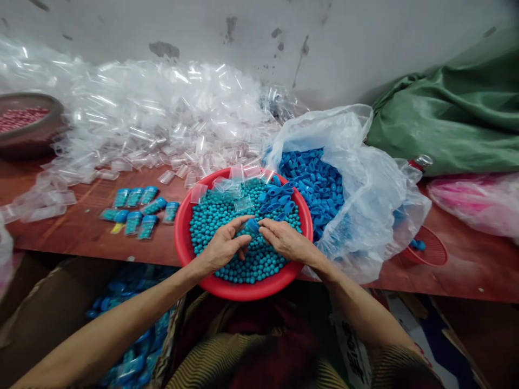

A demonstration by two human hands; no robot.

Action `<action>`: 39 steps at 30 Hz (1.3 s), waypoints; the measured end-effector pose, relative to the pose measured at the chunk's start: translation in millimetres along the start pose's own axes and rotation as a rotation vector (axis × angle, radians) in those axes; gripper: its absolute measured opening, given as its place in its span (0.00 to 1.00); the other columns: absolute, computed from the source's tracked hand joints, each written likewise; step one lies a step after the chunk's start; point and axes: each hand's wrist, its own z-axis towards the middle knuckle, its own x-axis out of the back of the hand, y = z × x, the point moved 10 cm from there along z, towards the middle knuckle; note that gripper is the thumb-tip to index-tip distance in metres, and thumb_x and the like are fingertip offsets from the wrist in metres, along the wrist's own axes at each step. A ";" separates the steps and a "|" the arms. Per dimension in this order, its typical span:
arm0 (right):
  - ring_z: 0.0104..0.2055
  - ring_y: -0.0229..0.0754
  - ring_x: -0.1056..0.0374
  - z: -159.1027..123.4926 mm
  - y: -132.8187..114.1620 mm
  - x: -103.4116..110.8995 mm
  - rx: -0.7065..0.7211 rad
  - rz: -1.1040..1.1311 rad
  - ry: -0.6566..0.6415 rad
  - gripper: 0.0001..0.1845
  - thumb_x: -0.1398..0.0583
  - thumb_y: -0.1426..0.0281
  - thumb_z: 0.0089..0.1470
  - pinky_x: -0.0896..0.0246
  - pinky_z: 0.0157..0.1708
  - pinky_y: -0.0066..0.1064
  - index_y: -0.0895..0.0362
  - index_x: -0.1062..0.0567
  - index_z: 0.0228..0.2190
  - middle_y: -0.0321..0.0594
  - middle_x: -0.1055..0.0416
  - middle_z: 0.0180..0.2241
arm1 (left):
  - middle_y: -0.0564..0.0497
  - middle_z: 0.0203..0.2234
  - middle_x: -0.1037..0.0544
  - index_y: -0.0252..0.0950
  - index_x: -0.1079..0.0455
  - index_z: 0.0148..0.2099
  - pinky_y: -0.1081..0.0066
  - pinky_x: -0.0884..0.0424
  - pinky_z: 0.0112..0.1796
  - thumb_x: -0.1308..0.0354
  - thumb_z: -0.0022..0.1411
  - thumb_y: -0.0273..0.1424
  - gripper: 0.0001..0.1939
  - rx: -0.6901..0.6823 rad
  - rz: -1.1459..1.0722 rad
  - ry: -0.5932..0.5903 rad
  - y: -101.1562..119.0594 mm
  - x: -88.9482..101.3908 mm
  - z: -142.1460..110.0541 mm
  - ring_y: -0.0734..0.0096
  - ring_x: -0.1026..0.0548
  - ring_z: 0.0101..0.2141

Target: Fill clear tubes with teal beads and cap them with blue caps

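Note:
Over a red basin (181, 229) of small turquoise beads (259, 270), both hands meet at a small clear container with a blue cap (253, 226). My left hand (227, 246) has its thumb and fingers closed about the container, whose lower part is mostly hidden. From the other side, my right hand (286, 239) pinches the blue cap with thumb and fingertips. Just beyond my hands, several clear empty containers (243, 203) and loose blue caps (279, 197) lie on the beads inside the basin.
Filled, capped containers (133, 197) sit on the red tabletop (93, 229) at left. Clear containers (170, 113) are heaped against the wall. A plastic bag (352, 189) of blue caps adjoins the basin. Below stands a cardboard box (57, 308); a red basket (430, 248) is at right.

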 end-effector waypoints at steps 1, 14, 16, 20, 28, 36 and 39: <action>0.28 0.36 0.38 -0.1 -1.6 0.6 0.015 -0.028 -0.005 0.10 0.52 0.71 0.62 0.47 0.32 0.28 0.57 0.33 0.33 0.35 0.33 0.27 | 0.56 0.25 0.31 0.35 0.42 0.58 0.77 0.31 0.17 0.43 0.54 0.31 0.28 -0.009 0.016 -0.001 1.1 -0.5 -1.0 0.80 0.33 0.19; 0.27 0.35 0.39 4.1 2.2 -16.6 0.052 -0.045 0.048 0.12 0.53 0.69 0.62 0.49 0.30 0.27 0.58 0.31 0.33 0.36 0.33 0.26 | 0.59 0.23 0.36 0.38 0.38 0.49 0.80 0.37 0.16 0.46 0.56 0.32 0.17 -0.008 0.063 0.131 4.6 8.8 -4.7 0.83 0.36 0.16; 0.26 0.34 0.41 5.1 4.4 -15.2 0.027 0.076 0.040 0.13 0.52 0.70 0.62 0.49 0.29 0.26 0.58 0.30 0.30 0.33 0.35 0.24 | 0.59 0.24 0.35 0.38 0.39 0.48 0.78 0.32 0.19 0.45 0.55 0.32 0.17 0.011 0.070 0.094 2.8 6.8 -4.2 0.81 0.32 0.19; 0.26 0.34 0.40 1.7 9.6 -11.8 -0.033 0.184 -0.010 0.12 0.50 0.70 0.60 0.47 0.30 0.27 0.59 0.29 0.39 0.32 0.36 0.24 | 0.60 0.23 0.34 0.39 0.43 0.47 0.79 0.37 0.14 0.44 0.55 0.35 0.19 0.084 0.097 -0.016 -4.4 -3.6 -4.7 0.79 0.32 0.16; 0.22 0.30 0.38 -7.2 20.2 2.0 -0.034 0.606 0.132 0.16 0.44 0.67 0.54 0.40 0.23 0.26 0.56 0.35 0.44 0.32 0.34 0.30 | 0.60 0.23 0.31 0.41 0.46 0.46 0.81 0.38 0.13 0.42 0.54 0.40 0.21 0.104 -0.159 -0.002 0.6 -6.9 -5.9 0.76 0.28 0.16; 0.15 0.28 0.40 -1.6 24.8 0.4 -0.105 0.851 0.145 0.24 0.34 0.65 0.42 0.42 0.13 0.22 0.55 0.40 0.37 0.28 0.32 0.27 | 0.63 0.18 0.35 0.39 0.46 0.45 0.83 0.42 0.11 0.43 0.55 0.42 0.21 0.078 0.019 -0.105 5.6 -9.6 -9.1 0.78 0.31 0.13; 0.21 0.30 0.36 -0.1 20.1 1.3 -0.097 0.943 0.094 0.25 0.33 0.66 0.40 0.36 0.15 0.23 0.54 0.39 0.38 0.30 0.33 0.31 | 0.63 0.17 0.36 0.39 0.46 0.45 0.82 0.42 0.11 0.44 0.56 0.43 0.21 0.080 0.003 -0.119 4.5 -9.0 -9.9 0.78 0.32 0.13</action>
